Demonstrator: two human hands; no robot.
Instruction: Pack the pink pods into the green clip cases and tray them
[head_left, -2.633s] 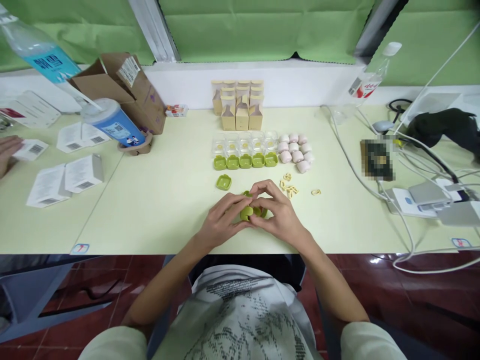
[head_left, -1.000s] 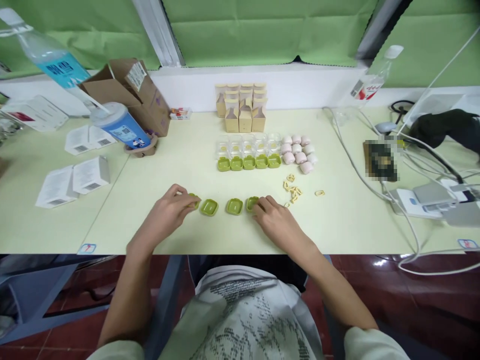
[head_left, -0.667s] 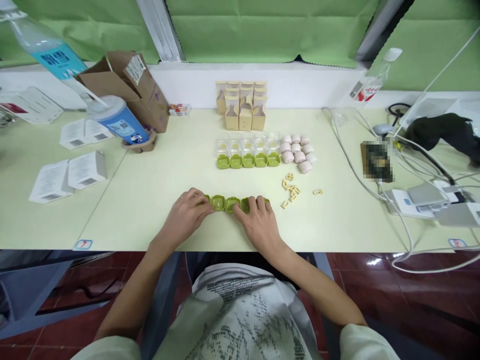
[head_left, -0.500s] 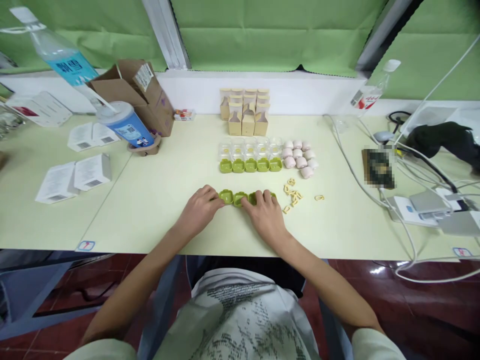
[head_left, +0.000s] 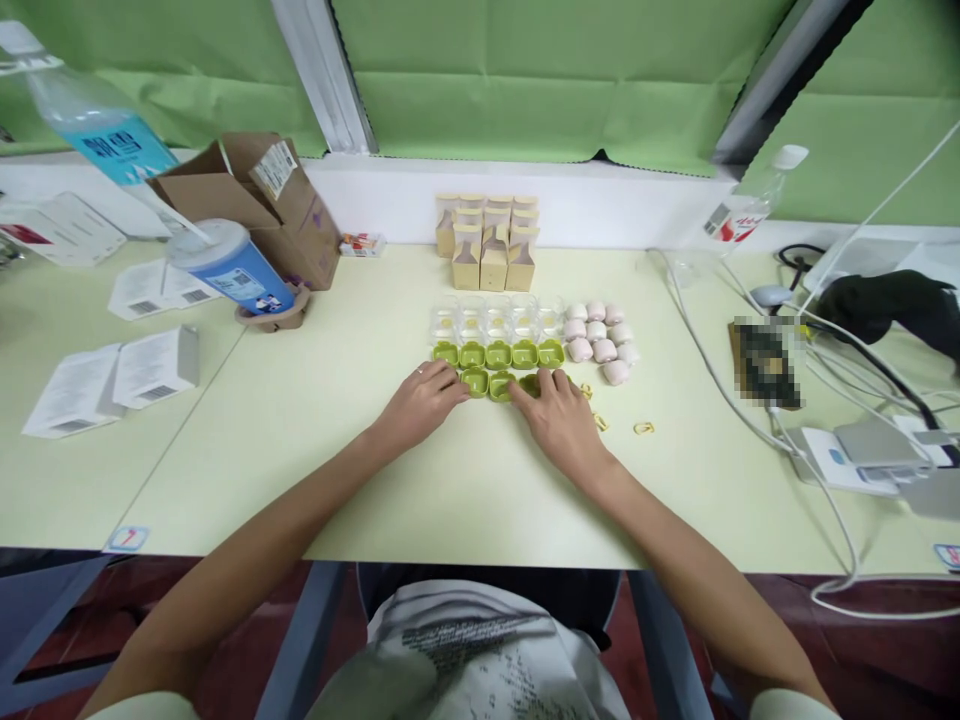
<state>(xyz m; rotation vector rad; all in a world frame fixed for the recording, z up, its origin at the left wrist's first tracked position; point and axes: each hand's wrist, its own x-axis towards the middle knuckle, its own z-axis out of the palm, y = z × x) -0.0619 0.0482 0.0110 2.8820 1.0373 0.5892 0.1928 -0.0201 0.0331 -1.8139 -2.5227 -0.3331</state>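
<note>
A front row of small green flower-edged cups (head_left: 475,383) lies on the table, right up against a back row of matching green cups (head_left: 498,355). My left hand (head_left: 426,402) has its fingers closed at the left end of the front row. Over the right end bends my right hand (head_left: 562,420), gripping the row and hiding some of its cups. Clear plastic cups (head_left: 496,322) with yellow bits inside stand behind the green ones. Pink and white rounded pieces (head_left: 596,331) are grouped to the right. Yellow loops (head_left: 643,428) lie near my right hand, some covered by it.
Several open beige boxes (head_left: 493,262) stand at the back wall. To the left are a brown carton (head_left: 300,230), a blue cup (head_left: 238,272) and white boxes (head_left: 157,365). Cables, a clear bottle (head_left: 739,220) and a white device (head_left: 840,455) occupy the right.
Both hands have pushed the front row of green cups away from me, closing the gap to the back row. My right hand now covers more of the yellow loops. The view has shifted slightly.
</note>
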